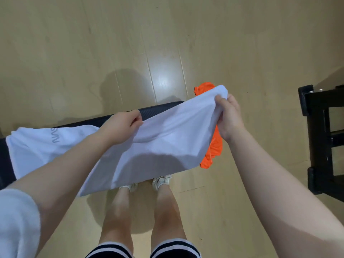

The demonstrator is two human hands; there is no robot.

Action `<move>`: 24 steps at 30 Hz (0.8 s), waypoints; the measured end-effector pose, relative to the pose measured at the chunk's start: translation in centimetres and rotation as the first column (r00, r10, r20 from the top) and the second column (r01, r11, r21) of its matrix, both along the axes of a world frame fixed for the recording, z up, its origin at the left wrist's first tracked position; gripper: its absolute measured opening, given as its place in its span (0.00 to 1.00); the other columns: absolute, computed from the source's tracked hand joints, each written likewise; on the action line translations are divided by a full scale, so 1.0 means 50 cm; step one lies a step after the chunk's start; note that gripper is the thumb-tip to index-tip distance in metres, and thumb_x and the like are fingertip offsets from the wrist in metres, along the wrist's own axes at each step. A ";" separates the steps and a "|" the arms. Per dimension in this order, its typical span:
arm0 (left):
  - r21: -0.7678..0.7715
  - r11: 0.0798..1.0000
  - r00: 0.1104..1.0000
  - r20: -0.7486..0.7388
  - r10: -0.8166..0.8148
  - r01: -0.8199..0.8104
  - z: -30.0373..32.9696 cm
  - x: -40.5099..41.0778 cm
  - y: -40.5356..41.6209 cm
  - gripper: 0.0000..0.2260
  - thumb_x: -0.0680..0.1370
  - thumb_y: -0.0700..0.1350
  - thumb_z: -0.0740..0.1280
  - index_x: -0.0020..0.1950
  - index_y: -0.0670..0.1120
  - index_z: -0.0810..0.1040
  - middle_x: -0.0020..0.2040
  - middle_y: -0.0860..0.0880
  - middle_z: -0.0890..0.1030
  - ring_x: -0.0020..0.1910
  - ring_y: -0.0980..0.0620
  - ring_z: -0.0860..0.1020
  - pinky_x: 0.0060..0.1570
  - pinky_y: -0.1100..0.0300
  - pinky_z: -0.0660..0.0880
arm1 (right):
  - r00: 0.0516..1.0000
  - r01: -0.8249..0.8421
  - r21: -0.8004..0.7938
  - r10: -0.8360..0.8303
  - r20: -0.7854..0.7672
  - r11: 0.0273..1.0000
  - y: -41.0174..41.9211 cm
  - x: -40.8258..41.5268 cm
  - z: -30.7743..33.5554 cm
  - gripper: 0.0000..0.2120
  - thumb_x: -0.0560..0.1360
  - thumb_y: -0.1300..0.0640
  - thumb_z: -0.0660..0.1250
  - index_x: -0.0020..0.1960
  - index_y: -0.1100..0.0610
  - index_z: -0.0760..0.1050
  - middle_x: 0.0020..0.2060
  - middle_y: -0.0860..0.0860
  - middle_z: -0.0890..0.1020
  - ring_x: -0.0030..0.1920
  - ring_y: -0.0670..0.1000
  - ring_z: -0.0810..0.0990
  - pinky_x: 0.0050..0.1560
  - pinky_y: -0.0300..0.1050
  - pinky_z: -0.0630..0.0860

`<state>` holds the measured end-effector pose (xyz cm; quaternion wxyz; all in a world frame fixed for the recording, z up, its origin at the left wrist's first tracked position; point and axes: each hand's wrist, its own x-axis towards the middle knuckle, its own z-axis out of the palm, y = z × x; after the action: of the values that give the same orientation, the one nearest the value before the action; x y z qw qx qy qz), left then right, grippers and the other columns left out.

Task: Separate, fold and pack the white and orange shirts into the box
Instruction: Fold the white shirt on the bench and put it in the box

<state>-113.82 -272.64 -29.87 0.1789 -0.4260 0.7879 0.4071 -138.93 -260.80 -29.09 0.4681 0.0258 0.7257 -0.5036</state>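
Left hand point(122, 125) and right hand point(229, 116): each grip pinched tight on edge of soft white shirt point(158, 138), cloth stretched between them above dark ribbed counter point(160, 107). Crumpled orange shirt point(214, 146) beneath, at counter's right end. Pale wood floor point(130, 43).

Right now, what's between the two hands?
In the head view, only a taut span of the white shirt runs between the left hand and the right hand. Both pinch its upper edge. The orange shirt peeks out under the right hand.
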 end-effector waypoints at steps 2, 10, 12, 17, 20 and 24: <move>-0.016 0.992 0.992 -0.037 0.125 -0.125 -0.009 -0.003 -0.012 0.05 0.79 0.42 0.58 0.44 0.45 0.71 0.41 0.44 0.78 0.41 0.42 0.74 0.39 0.53 0.69 | 0.999 0.040 -0.016 -0.041 -0.034 0.999 -0.021 -0.005 -0.017 0.10 0.76 0.59 0.62 0.36 0.52 0.69 0.29 0.46 0.74 0.30 0.43 0.71 0.31 0.37 0.68; -0.279 0.945 0.973 0.105 0.204 -0.168 -0.095 0.075 0.019 0.17 0.79 0.41 0.53 0.66 0.39 0.69 0.63 0.39 0.73 0.62 0.39 0.70 0.59 0.48 0.66 | 0.441 -0.570 0.547 0.790 -0.425 0.613 -0.038 0.112 -0.085 0.23 0.76 0.59 0.61 0.70 0.57 0.65 0.72 0.59 0.61 0.72 0.59 0.59 0.70 0.48 0.56; -0.303 0.943 0.976 0.118 0.180 -0.137 -0.103 0.123 0.017 0.19 0.77 0.41 0.52 0.65 0.39 0.70 0.64 0.40 0.74 0.61 0.39 0.72 0.58 0.48 0.67 | 0.294 -0.700 0.499 0.843 -0.450 0.511 -0.052 0.170 -0.076 0.17 0.76 0.59 0.59 0.64 0.57 0.72 0.70 0.59 0.66 0.69 0.61 0.64 0.67 0.50 0.60; -0.342 0.938 0.951 0.270 0.152 -0.053 -0.098 0.240 -0.022 0.17 0.76 0.36 0.59 0.65 0.42 0.71 0.64 0.42 0.73 0.60 0.40 0.72 0.56 0.50 0.68 | -0.006 -0.843 0.454 0.838 -0.545 0.289 -0.124 0.310 -0.082 0.14 0.75 0.61 0.59 0.58 0.58 0.77 0.61 0.58 0.77 0.61 0.62 0.73 0.59 0.51 0.68; -0.391 0.920 0.927 0.333 0.174 -0.033 -0.096 0.316 -0.040 0.13 0.74 0.35 0.62 0.58 0.42 0.73 0.57 0.42 0.75 0.52 0.40 0.74 0.49 0.52 0.65 | -0.196 -0.828 0.545 0.840 -0.506 0.135 -0.174 0.376 -0.096 0.16 0.77 0.62 0.56 0.64 0.54 0.71 0.62 0.52 0.75 0.61 0.58 0.69 0.55 0.47 0.63; -0.447 0.886 0.899 0.428 0.088 0.126 -0.089 0.407 -0.060 0.12 0.60 0.37 0.76 0.36 0.40 0.74 0.34 0.42 0.76 0.35 0.42 0.77 0.50 0.50 0.67 | -0.380 -0.701 0.712 0.867 -0.322 -0.042 -0.212 0.432 -0.107 0.14 0.76 0.60 0.58 0.61 0.56 0.70 0.56 0.55 0.77 0.59 0.58 0.69 0.53 0.48 0.62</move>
<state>-93.48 -275.64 -34.31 0.2478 -0.5285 0.8059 0.0991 -117.33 -271.41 -34.44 0.3076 -0.6714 0.6636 0.1195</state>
